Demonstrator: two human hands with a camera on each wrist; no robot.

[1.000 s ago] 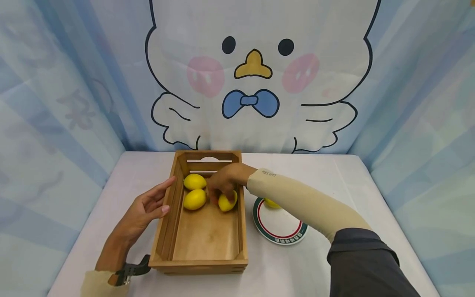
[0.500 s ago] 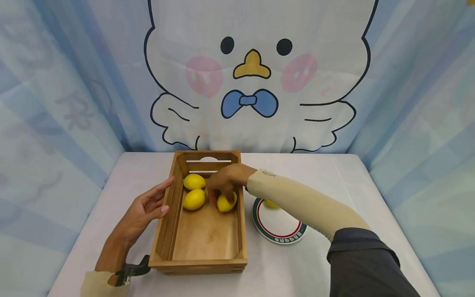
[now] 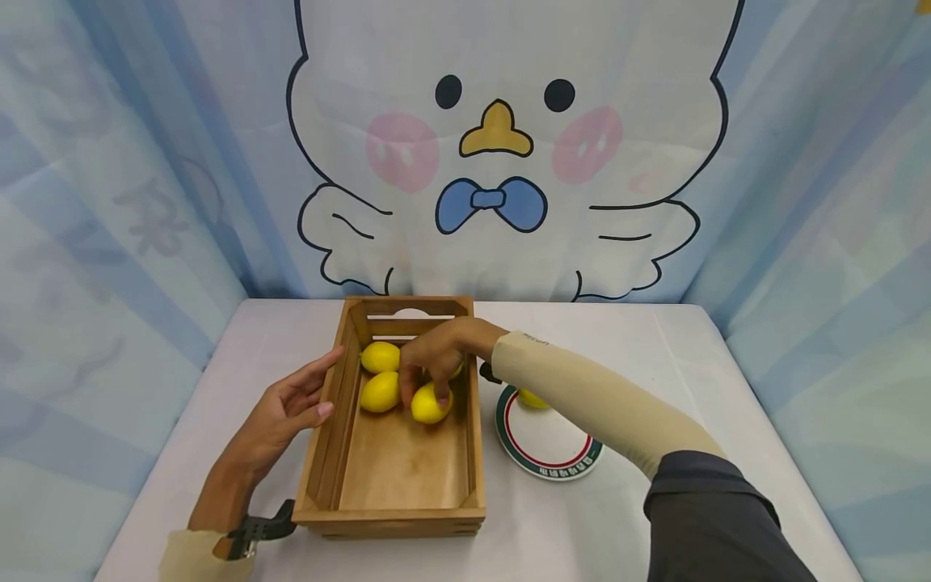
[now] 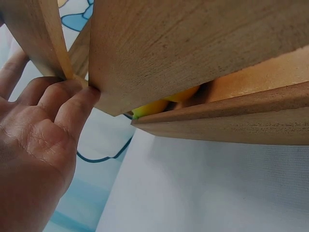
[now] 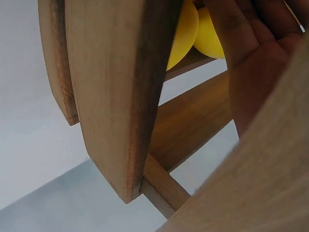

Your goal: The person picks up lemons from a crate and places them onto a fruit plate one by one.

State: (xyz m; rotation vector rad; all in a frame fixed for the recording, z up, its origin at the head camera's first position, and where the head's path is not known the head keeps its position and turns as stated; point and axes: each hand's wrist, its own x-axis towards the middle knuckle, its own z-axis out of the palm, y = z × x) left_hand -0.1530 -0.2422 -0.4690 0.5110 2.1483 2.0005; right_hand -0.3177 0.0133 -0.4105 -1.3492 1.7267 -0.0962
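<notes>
At the left, 1 left hand (image 3: 287, 408) rests against the side of 1 wooden crate (image 3: 407, 514), its fingers extended and the thumb apart; 1 dark strap (image 3: 258, 529) circles that wrist. The crate stands on the white bench (image 3: 625, 533). Inside, toward its far end, 2 yellow lemons (image 3: 380, 392) lie at the left; right of them, 1 right hand (image 3: 440, 352) reaches in and pinches 1 nearer lemon (image 3: 429, 406) between thumb and fingers. Behind that hand shows 1 more yellow patch (image 3: 457, 370). Just right of the crate is 1 plate (image 3: 549, 471), green and red at the rim, bearing 1 lemon (image 3: 534, 399) partly hidden by 1 beige sleeve (image 3: 596, 388). Only the left wrist view shows 1 lemon's greenish tip (image 4: 135, 114) and 3 left fingertips at the slats' edge.
</notes>
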